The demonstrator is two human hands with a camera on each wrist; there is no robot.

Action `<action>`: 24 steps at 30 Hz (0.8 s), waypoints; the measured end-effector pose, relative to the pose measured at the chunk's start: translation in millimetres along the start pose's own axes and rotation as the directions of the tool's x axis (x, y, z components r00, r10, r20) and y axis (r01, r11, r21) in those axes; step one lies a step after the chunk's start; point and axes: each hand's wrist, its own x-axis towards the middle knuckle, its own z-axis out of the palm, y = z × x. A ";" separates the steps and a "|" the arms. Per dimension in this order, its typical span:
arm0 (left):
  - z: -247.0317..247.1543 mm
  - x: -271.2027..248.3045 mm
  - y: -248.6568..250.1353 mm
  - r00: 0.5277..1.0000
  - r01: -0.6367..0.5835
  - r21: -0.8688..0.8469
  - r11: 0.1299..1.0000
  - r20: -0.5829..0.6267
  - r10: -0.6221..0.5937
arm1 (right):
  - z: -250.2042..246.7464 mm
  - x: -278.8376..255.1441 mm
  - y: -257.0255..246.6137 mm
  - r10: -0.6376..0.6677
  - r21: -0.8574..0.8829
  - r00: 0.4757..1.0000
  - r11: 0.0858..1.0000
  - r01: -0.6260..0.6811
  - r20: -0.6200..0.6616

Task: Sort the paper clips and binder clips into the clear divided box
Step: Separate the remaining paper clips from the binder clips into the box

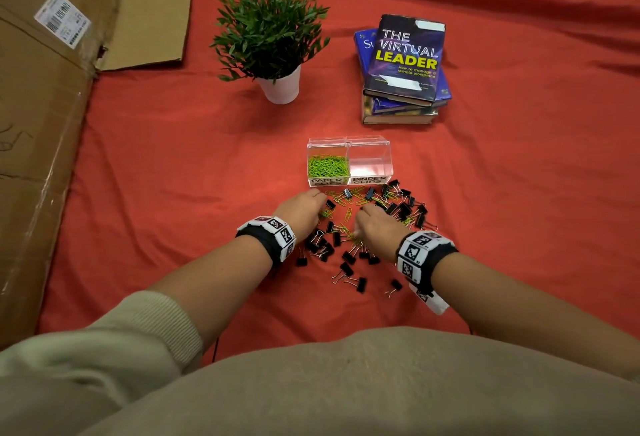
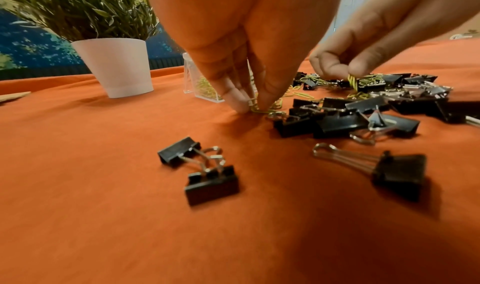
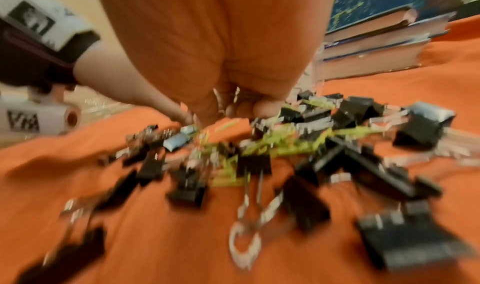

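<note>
Head view: both hands (image 1: 341, 219) pinch paper clips (image 2: 262, 109) amid the pile.

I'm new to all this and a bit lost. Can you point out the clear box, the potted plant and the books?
clear divided box (image 1: 370, 158), head view, its bare right compartment wall.
potted plant (image 1: 281, 86), head view, its white pot.
stack of books (image 1: 407, 57), head view, top book's cover.
</note>
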 end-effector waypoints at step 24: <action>-13.1 -6.9 -3.6 0.993 0.071 -0.125 0.990 -0.089 -0.083 | -92.6 73.4 -33.6 0.119 0.203 0.965 0.977 -0.071 -0.234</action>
